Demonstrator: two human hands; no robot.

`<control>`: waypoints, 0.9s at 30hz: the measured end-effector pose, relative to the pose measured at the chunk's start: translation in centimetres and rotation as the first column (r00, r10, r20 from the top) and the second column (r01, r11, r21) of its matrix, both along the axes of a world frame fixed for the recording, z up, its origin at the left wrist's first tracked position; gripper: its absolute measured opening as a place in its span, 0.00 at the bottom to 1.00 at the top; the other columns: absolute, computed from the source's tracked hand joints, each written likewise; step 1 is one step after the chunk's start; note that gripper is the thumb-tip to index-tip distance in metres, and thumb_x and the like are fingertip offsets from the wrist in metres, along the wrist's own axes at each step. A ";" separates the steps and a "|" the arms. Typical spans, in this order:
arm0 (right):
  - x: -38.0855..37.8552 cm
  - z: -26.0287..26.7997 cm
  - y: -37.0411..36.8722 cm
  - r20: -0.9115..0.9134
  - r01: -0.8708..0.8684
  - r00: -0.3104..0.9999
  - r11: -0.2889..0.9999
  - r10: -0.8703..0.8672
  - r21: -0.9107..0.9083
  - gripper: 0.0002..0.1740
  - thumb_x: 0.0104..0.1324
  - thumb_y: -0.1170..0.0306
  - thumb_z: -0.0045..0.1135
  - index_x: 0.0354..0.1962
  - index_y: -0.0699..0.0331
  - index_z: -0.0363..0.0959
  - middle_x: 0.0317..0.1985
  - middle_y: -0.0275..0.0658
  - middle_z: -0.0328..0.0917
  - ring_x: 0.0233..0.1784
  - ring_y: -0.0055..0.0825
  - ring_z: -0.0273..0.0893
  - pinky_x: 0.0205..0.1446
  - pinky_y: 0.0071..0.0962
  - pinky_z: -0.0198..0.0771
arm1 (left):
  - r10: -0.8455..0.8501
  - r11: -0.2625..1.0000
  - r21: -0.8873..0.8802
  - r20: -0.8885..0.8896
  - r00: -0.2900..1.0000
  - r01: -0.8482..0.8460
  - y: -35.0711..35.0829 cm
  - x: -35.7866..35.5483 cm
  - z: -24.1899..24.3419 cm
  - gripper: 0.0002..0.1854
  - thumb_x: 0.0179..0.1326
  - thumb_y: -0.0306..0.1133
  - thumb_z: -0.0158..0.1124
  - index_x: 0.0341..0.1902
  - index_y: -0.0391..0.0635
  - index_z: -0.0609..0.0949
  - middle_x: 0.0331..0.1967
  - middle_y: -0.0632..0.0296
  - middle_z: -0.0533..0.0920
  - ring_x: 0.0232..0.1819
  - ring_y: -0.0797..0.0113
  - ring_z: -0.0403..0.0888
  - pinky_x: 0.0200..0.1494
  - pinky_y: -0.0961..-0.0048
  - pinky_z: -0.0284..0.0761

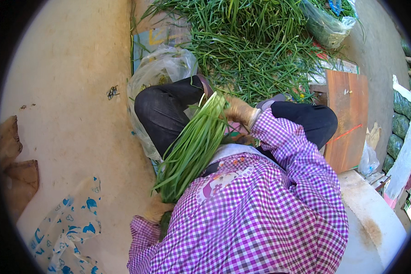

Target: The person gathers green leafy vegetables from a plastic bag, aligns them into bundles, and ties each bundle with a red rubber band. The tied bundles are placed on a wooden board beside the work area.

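Note:
A thick bundle of long green leafy stalks (193,145), perhaps garlic chives, lies slanting across my lap, its pale root ends up by my knees. My right hand (240,110), in a tan work glove, grips it near those pale ends. Low on the left, my gloved left hand (156,208) is at the leafy end, partly hidden by leaves and my sleeve; whether its fingers are closed on them is unclear. Beyond my feet spreads a large heap of loose green stalks (250,44).
A clear plastic bag (164,65) lies beside my left knee. On the right are a wooden board (347,120), a plastic-lined basket (330,34) of greens and stacked bagged greens (395,145). A printed plastic sheet (72,229) and brown cardboard pieces (22,178) lie on the floor at left.

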State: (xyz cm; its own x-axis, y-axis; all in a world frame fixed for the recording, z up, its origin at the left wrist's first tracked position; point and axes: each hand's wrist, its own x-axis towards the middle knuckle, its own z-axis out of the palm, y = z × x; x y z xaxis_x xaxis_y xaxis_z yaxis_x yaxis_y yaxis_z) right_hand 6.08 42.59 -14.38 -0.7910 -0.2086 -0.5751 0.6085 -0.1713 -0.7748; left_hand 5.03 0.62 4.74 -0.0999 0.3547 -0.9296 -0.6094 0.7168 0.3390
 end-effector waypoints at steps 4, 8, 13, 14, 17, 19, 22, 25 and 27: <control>-1.1 1.8 0.5 -0.012 0.334 0.923 0.815 -0.385 -0.474 0.15 0.62 0.69 0.64 0.46 0.60 0.76 0.22 0.26 0.70 0.13 0.10 0.53 0.16 0.16 0.43 | -0.021 0.988 -0.152 -0.099 0.995 0.006 -1.9 -4.7 -0.5 0.20 0.55 0.27 0.73 0.52 0.35 0.80 0.37 0.56 0.86 0.33 0.67 0.83 0.37 0.72 0.79; 0.1 2.1 3.4 0.166 0.339 0.939 0.898 -0.302 -0.281 0.15 0.60 0.71 0.65 0.45 0.62 0.73 0.21 0.26 0.67 0.11 0.12 0.50 0.15 0.18 0.41 | 0.226 0.973 0.103 -0.275 0.935 -0.205 -1.7 -6.7 -4.1 0.15 0.51 0.25 0.70 0.42 0.35 0.79 0.26 0.53 0.81 0.21 0.65 0.77 0.20 0.70 0.69; 3.1 -2.2 6.2 0.195 0.556 0.830 0.800 -0.522 -0.226 0.18 0.59 0.67 0.69 0.44 0.62 0.73 0.19 0.25 0.65 0.11 0.12 0.49 0.13 0.18 0.41 | 0.252 0.966 0.121 -0.243 0.937 -0.228 0.3 -6.1 -7.3 0.19 0.51 0.22 0.69 0.48 0.34 0.78 0.28 0.53 0.83 0.24 0.64 0.79 0.24 0.71 0.73; 3.2 -2.9 7.6 0.304 0.687 0.719 0.707 -0.625 -0.169 0.19 0.59 0.66 0.71 0.44 0.62 0.73 0.17 0.23 0.61 0.11 0.12 0.48 0.13 0.18 0.41 | 0.195 0.977 0.134 -0.254 0.947 -0.166 0.6 -6.2 -7.5 0.20 0.51 0.22 0.69 0.50 0.35 0.78 0.28 0.53 0.83 0.25 0.64 0.79 0.25 0.71 0.74; 4.1 -1.4 12.5 0.131 0.822 0.487 0.504 -0.863 0.264 0.14 0.63 0.61 0.67 0.39 0.62 0.79 0.15 0.21 0.57 0.10 0.12 0.47 0.14 0.19 0.39 | 0.258 0.959 0.160 -0.153 0.954 -0.233 0.8 -6.7 -7.4 0.23 0.49 0.22 0.69 0.52 0.36 0.78 0.30 0.55 0.84 0.27 0.65 0.80 0.28 0.71 0.75; 3.0 0.7 13.2 0.022 0.594 0.793 0.782 -0.609 0.188 0.18 0.66 0.55 0.63 0.43 0.60 0.80 0.22 0.27 0.72 0.14 0.12 0.54 0.16 0.18 0.47 | 0.261 0.958 0.156 -0.129 0.957 -0.240 1.1 -6.9 -7.3 0.23 0.49 0.22 0.69 0.52 0.36 0.78 0.30 0.55 0.84 0.27 0.65 0.80 0.28 0.72 0.75; -1.4 2.6 7.0 -0.113 0.207 0.975 0.966 -0.191 0.156 0.22 0.65 0.56 0.64 0.50 0.60 0.78 0.33 0.33 0.82 0.23 0.18 0.70 0.24 0.21 0.64 | 0.246 0.968 0.096 -0.141 0.959 -0.234 1.6 -7.1 -7.0 0.21 0.48 0.22 0.69 0.49 0.36 0.79 0.29 0.55 0.84 0.27 0.66 0.79 0.28 0.72 0.74; -4.7 1.8 -0.9 -0.026 0.009 1.000 0.999 -0.008 0.039 0.28 0.58 0.57 0.70 0.53 0.61 0.76 0.36 0.34 0.82 0.31 0.23 0.76 0.32 0.26 0.70 | 0.235 0.971 0.080 -0.143 0.961 -0.225 1.6 -7.2 -6.1 0.19 0.47 0.22 0.69 0.46 0.36 0.80 0.27 0.56 0.82 0.26 0.67 0.78 0.27 0.72 0.72; -4.3 0.1 -2.6 0.077 0.104 0.993 0.968 -0.089 -0.229 0.25 0.58 0.59 0.69 0.50 0.61 0.77 0.35 0.34 0.82 0.26 0.21 0.73 0.27 0.23 0.65 | 0.197 0.977 0.116 -0.142 0.970 -0.181 1.1 -7.4 -5.4 0.17 0.46 0.22 0.69 0.43 0.36 0.80 0.26 0.56 0.81 0.25 0.68 0.77 0.26 0.72 0.70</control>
State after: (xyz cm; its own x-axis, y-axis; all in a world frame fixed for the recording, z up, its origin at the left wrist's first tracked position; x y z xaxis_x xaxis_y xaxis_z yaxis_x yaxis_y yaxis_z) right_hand 1.80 39.96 -14.26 -0.7764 -0.2668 -0.5709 0.6281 -0.4023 -0.6661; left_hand -2.36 1.67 -0.71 -0.3117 0.4075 -0.8584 -0.6660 0.5506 0.5033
